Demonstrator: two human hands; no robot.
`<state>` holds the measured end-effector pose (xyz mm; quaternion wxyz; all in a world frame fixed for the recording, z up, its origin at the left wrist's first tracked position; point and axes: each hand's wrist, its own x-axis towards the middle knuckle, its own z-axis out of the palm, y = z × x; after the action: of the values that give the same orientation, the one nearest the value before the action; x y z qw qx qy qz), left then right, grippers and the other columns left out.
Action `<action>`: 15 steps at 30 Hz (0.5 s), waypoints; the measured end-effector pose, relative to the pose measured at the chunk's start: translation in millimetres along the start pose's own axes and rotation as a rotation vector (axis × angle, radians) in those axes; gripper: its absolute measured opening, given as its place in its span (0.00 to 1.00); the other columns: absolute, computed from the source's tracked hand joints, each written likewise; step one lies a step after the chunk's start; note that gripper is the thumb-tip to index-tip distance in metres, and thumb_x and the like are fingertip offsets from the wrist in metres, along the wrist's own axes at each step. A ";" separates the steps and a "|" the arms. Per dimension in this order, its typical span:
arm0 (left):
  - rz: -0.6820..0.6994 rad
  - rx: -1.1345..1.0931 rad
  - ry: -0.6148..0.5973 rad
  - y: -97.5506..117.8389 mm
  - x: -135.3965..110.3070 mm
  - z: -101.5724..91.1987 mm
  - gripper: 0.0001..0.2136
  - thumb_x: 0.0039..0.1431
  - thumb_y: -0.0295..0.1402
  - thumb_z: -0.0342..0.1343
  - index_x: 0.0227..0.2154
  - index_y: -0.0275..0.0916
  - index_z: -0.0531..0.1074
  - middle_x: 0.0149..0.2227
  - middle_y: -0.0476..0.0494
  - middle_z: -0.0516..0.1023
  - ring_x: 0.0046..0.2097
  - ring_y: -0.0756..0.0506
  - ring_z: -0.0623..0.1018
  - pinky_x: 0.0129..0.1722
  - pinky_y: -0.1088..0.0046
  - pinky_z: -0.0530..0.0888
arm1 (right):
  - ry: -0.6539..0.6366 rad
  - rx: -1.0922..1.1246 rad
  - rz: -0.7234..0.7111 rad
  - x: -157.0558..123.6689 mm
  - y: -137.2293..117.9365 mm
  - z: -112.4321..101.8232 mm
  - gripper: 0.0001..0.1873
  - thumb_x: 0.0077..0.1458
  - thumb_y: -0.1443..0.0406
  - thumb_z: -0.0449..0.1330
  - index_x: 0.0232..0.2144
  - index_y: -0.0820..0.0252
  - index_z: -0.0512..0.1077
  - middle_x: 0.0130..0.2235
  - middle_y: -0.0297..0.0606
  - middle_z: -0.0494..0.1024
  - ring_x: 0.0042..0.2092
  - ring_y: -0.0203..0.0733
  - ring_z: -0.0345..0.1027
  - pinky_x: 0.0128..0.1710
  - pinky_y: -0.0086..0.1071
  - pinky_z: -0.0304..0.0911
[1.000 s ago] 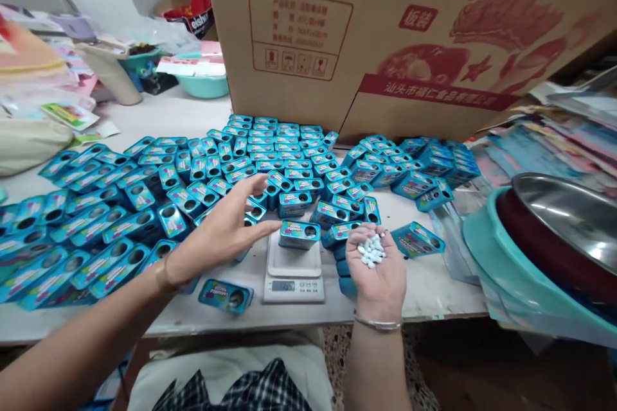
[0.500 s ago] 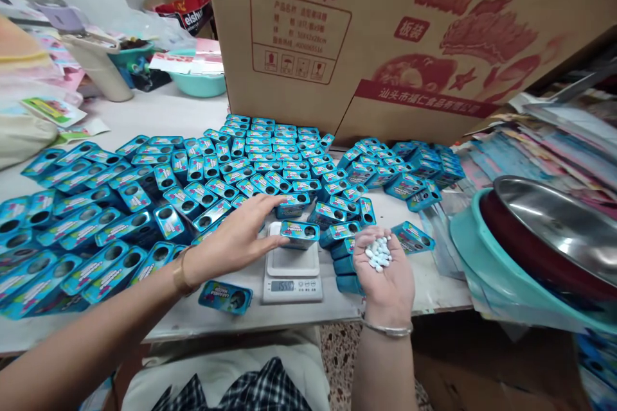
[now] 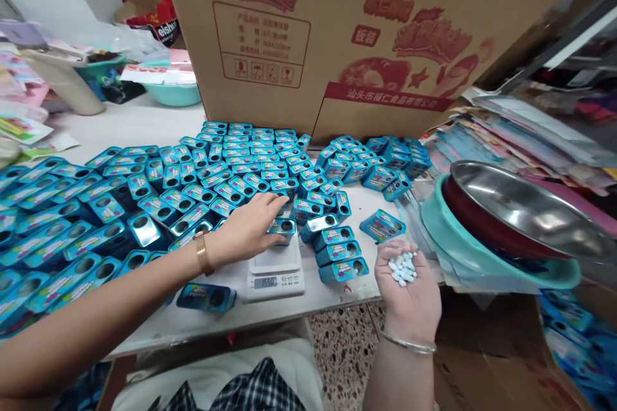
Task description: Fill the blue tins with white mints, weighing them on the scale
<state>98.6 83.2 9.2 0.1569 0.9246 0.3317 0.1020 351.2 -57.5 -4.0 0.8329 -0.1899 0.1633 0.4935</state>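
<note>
My left hand (image 3: 248,228) reaches over a small white digital scale (image 3: 277,281), thumb and fingers on either side of a blue candy tin (image 3: 288,226) standing at the scale's back. The hand partly covers that tin. On the right, palm up beyond the table's front edge, my right hand (image 3: 409,298) is cupped around a small heap of pale candies (image 3: 403,268). One blue tin (image 3: 206,297) lies left of the scale. A short row of tins (image 3: 342,250) stands just to its right.
Many upright blue tins (image 3: 159,205) with dark round holes fill the table. Behind them rises a large cardboard carton (image 3: 270,96). At the right are a turquoise basin (image 3: 434,218) with a metal bowl (image 3: 520,205) on it, and stacked printed sheets (image 3: 463,148).
The view has turned to the right. My right hand, still holding the candies, has moved right, away from the row of tins. My left hand has closed in around the tin on the scale.
</note>
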 end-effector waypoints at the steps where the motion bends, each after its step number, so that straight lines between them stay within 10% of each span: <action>1: -0.008 0.011 -0.006 -0.3 -0.3 0.6 0.31 0.54 0.43 0.58 0.58 0.40 0.57 0.54 0.38 0.66 0.55 0.37 0.66 0.52 0.60 0.66 | 0.007 -0.015 -0.008 0.7 0.9 -0.8 0.09 0.58 0.70 0.46 0.28 0.60 0.64 0.27 0.31 0.68 0.28 0.29 0.67 0.26 0.22 0.68; 15: -0.160 -0.029 -0.026 -17.0 -15.4 13.6 0.16 0.54 0.36 0.55 0.46 0.42 0.68 0.43 0.44 0.75 0.43 0.41 0.76 0.41 0.68 0.70 | 0.081 -0.155 0.204 8.5 89.1 -8.6 0.09 0.57 0.67 0.50 0.28 0.59 0.68 0.34 0.36 0.78 0.43 0.37 0.74 0.47 0.41 0.70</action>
<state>81.0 82.7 -10.8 0.1820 0.8941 0.4009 0.0819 275.6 -15.9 -29.3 0.7540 -0.2560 0.1768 0.5785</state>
